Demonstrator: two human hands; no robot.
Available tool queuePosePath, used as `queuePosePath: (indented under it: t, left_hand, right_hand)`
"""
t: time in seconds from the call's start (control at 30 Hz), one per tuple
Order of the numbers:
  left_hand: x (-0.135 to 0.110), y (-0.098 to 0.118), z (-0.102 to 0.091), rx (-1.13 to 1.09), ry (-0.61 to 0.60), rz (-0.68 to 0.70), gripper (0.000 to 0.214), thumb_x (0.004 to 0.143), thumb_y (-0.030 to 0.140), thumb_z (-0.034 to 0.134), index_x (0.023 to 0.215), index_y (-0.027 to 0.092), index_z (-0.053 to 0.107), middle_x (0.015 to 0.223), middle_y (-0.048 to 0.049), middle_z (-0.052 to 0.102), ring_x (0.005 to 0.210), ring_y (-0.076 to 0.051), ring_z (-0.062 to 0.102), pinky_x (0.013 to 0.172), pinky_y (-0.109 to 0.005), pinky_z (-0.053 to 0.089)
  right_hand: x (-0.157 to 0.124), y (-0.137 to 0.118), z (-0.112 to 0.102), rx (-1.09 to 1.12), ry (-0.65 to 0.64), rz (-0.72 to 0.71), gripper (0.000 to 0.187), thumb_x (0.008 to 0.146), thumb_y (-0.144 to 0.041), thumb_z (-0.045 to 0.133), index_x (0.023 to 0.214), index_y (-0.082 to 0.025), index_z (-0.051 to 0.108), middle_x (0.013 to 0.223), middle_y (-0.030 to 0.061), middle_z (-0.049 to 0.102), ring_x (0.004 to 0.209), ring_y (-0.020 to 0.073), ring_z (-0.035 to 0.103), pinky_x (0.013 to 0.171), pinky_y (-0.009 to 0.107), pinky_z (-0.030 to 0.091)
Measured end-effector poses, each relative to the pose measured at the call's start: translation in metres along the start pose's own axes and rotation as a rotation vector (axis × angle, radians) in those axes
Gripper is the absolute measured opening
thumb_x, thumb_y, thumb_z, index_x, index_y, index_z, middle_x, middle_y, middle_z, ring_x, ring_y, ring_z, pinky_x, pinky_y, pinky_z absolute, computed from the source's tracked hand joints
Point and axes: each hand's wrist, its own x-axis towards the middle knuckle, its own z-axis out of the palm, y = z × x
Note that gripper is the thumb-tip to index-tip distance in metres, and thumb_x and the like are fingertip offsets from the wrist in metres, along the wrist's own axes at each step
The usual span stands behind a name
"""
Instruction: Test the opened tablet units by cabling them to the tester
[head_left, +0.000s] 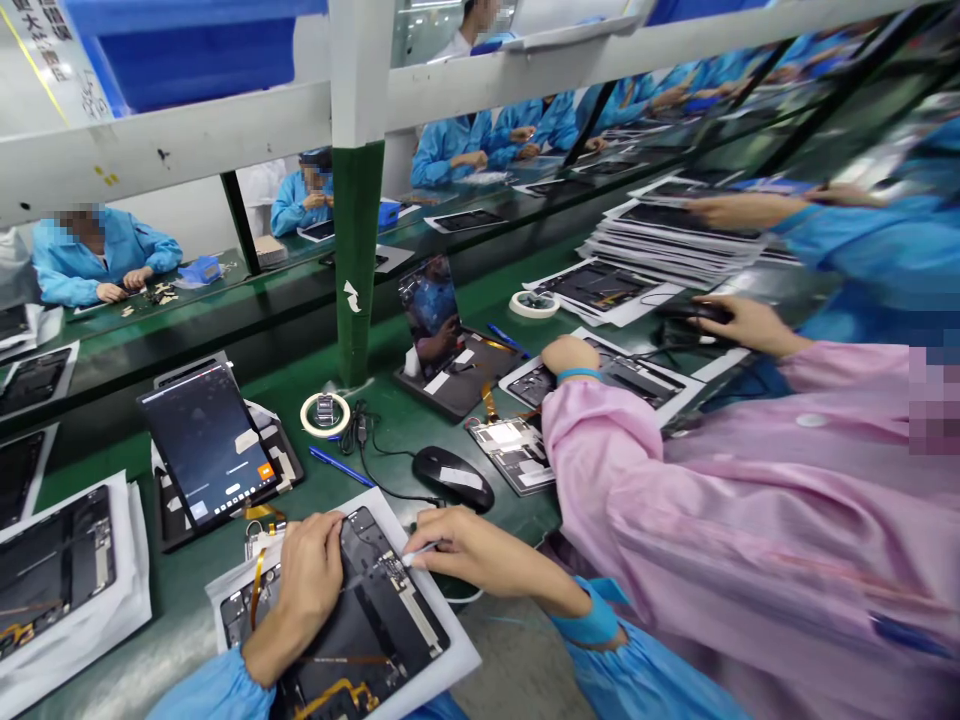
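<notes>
**L hand [304, 590] flat on open tablet housing [375, 620], R hand [480, 550] pinching slim white tool [424, 549]**

Housing is at front edge of green tabletop [517, 520], on a white sheet [461, 645], directly below the head cam, internals exposed. L grip: fingers together, lying over housing's L side, not clamped on anything that can be seen. R grip: thumb + fingers closed on the tool, its tip just at the housing's upper-R area; exact contact can't be told. Gold flex cable [334, 695] lies across lower housing, partly under L wrist. Both of the person's blue sleeves [210, 690] run in from bottom of frame.

Just past the hands: black mouse w/ white label [452, 478], blue pen [341, 466], tangled black cable [367, 450], white tape ring [325, 414] w/ small clear item inside. To the L, a lit tablet [206, 445] sits tilted on a dark holder, w/ another open housing [56, 570] on white sheet beside it.

Co-worker in pink smock [712, 480] at R: one hand [577, 362] rests on a separate housing [607, 375], other hand [742, 322] is on a dark mouse [694, 312]. Tall stack of tablets [671, 245] further along. More blue-clad workers [97, 255] sit at the bench beyond the white rail [360, 115].
</notes>
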Motion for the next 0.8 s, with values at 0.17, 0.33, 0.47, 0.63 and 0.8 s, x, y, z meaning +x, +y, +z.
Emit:
queuePosePath:
  t: [0.17,0.33,0.47,0.63,0.8]
  left_hand:
    - [-0.002,0.003,0.001,-0.020,0.007,0.012,0.038,0.102,0.023,0.038,0.111,0.021,0.074,0.095,-0.0057,0.074,0.087,-0.019,0.067,0.079,-0.032,0.046]
    - [-0.005,0.006,0.005,-0.036,0.026,-0.005,0.037,0.100,0.019,0.040,0.112,0.023,0.074,0.096,-0.0052,0.073,0.087,-0.019,0.067,0.080,-0.032,0.047]
    - [-0.006,0.008,0.002,-0.056,-0.008,-0.049,0.034,0.100,0.019,0.043,0.112,0.023,0.075,0.098,-0.0055,0.074,0.089,-0.019,0.067,0.084,-0.032,0.048]
    - [-0.007,0.015,-0.004,-0.117,-0.079,-0.149,0.034,0.100,0.021,0.043,0.113,0.023,0.074,0.105,-0.0051,0.073,0.097,-0.021,0.066,0.090,-0.035,0.048]
    - [-0.015,0.026,-0.007,-0.172,-0.133,-0.216,0.034,0.099,0.021,0.043,0.114,0.024,0.074,0.111,-0.0043,0.073,0.102,-0.021,0.066,0.096,-0.036,0.046]
  right_hand:
    - [0.005,-0.005,-0.004,-0.034,-0.071,-0.079,0.033,0.099,-0.045,0.058,0.096,-0.019,0.078,0.083,0.0036,0.063,0.078,0.0154,0.057,0.069,0.026,0.037]
    - [0.007,-0.008,-0.005,-0.043,-0.115,-0.086,0.031,0.099,-0.042,0.058,0.095,-0.018,0.077,0.083,0.0037,0.063,0.079,0.0161,0.058,0.071,0.027,0.038]
    - [0.003,-0.013,-0.004,-0.131,-0.130,-0.049,0.018,0.098,-0.029,0.058,0.097,-0.019,0.073,0.092,0.0039,0.065,0.088,0.0176,0.060,0.078,0.028,0.040]
    - [-0.003,-0.019,0.001,-0.249,-0.163,-0.020,0.015,0.098,-0.026,0.056,0.106,-0.022,0.069,0.097,0.0037,0.065,0.091,0.0181,0.062,0.080,0.028,0.043]
    - [-0.013,-0.007,0.012,-0.349,-0.147,-0.109,0.025,0.102,-0.034,0.048,0.115,-0.027,0.069,0.111,0.0067,0.069,0.103,0.0205,0.066,0.086,0.028,0.051]
